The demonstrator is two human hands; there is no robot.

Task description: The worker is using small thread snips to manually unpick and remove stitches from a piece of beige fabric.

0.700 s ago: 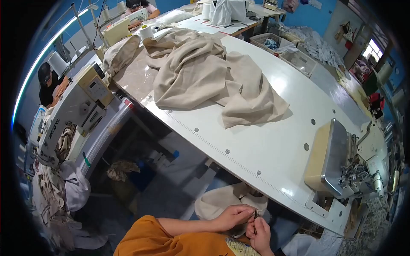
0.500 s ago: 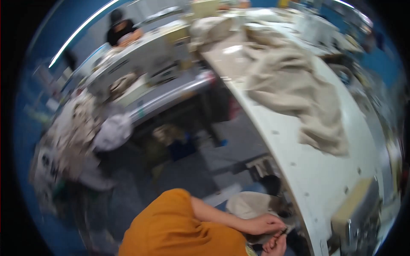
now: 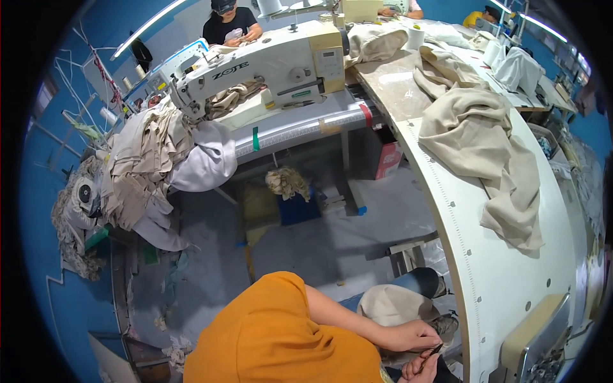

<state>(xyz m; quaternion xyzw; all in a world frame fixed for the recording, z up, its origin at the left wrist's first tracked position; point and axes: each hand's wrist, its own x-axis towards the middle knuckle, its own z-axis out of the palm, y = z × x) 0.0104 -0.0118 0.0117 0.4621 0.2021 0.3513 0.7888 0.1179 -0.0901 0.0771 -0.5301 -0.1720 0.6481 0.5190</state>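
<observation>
Low at the right, beside the white table's edge, both hands are close together. My left hand [image 3: 414, 336] reaches from an orange sleeve, its fingers pinched. Just below it, my right hand [image 3: 421, 369] has its fingers curled. Between the fingertips shows a small, dark, thin piece [image 3: 437, 349], too small to name; both hands seem to grip it. Beige cloth [image 3: 393, 304] lies by my leg next to the hands. On the white table [image 3: 504, 281] a long crumpled piece of beige fabric [image 3: 476, 127] is spread.
A white sewing machine [image 3: 255, 70] stands at the far left, with heaped beige and white fabric [image 3: 143, 159] hanging beside it. Another machine part [image 3: 536, 335] sits at the near right table edge. A person [image 3: 230, 25] in black works behind. A pink box [image 3: 388, 159] stands under the table.
My view has shifted left and up, so the surroundings sit further right and lower, and the picture is sharper. My hands stay together around the small dark piece.
</observation>
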